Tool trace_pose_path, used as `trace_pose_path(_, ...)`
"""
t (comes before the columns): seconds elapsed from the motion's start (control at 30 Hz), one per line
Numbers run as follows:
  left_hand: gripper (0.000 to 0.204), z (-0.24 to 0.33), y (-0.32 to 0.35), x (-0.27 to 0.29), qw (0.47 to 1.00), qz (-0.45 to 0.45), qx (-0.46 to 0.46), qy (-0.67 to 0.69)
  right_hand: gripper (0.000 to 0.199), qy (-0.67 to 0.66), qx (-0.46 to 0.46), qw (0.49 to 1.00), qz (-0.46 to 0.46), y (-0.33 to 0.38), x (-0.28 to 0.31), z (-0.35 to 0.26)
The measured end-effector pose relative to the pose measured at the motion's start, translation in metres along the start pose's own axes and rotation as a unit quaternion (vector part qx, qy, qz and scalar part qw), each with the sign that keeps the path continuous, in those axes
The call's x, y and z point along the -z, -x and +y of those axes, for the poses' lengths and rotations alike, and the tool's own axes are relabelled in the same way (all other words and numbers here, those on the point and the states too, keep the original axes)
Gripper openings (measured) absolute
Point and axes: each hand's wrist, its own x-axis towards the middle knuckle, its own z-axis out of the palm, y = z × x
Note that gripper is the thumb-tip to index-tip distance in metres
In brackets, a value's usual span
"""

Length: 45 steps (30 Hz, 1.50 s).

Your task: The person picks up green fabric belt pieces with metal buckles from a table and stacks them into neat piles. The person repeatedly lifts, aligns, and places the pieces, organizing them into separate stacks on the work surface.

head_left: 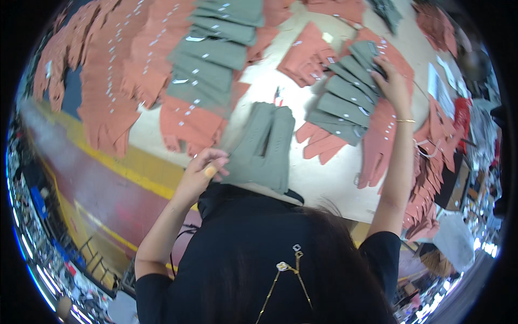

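A pile of grey-green cut fabric pieces (265, 146) lies on the pale table (264, 81) right in front of me. My left hand (204, 168) pinches the pile's near-left corner, fingers curled on the cloth. My right hand (389, 81) reaches far out to a fanned row of grey-green pieces (345, 94) at the right and grips the top of that row. Small white tags dot many of the pieces.
Rust-orange fabric pieces (116, 70) are fanned over the left and back of the table, with another grey-green stack (213, 51) among them. More orange pieces (431, 146) hang off the right edge. A yellow-striped floor (124, 167) runs along the left.
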Motion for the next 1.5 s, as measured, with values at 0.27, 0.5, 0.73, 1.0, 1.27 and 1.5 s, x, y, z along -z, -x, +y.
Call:
trace_pose_path(0.27, 0.024, 0.003, -0.005, 0.0, 1.0, -0.005, 0.022, 0.006, 0.039, -0.002, 0.005, 0.999, 0.039, 0.008, -0.003, -0.011)
trace_pose_path(0.5, 0.021, 0.004, -0.006, 0.0, 1.0, -0.016, 0.012, -0.004, 0.039, 0.105, 0.028, 0.991, 0.081, 0.018, -0.02, -0.016)
trace_pose_path(0.73, 0.021, 0.005, -0.007, 0.0, 1.0, -0.024, 0.013, -0.003, 0.039, 0.137, 0.014, 0.985, 0.101, 0.026, -0.026, -0.026)
trace_pose_path(1.0, 0.021, 0.005, -0.009, -0.001, 1.0, -0.025, 0.013, -0.009, 0.039, 0.136, 0.013, 0.985, 0.107, 0.032, -0.026, -0.03)
trace_pose_path(1.27, 0.02, 0.004, -0.009, -0.002, 1.0, -0.022, 0.016, -0.005, 0.041, 0.117, 0.005, 0.987, 0.114, 0.042, -0.027, -0.037)
trace_pose_path(1.5, 0.022, 0.002, -0.011, -0.001, 1.0, -0.024, 0.017, 0.0, 0.04, 0.108, -0.004, 0.987, 0.12, 0.048, -0.029, -0.041)
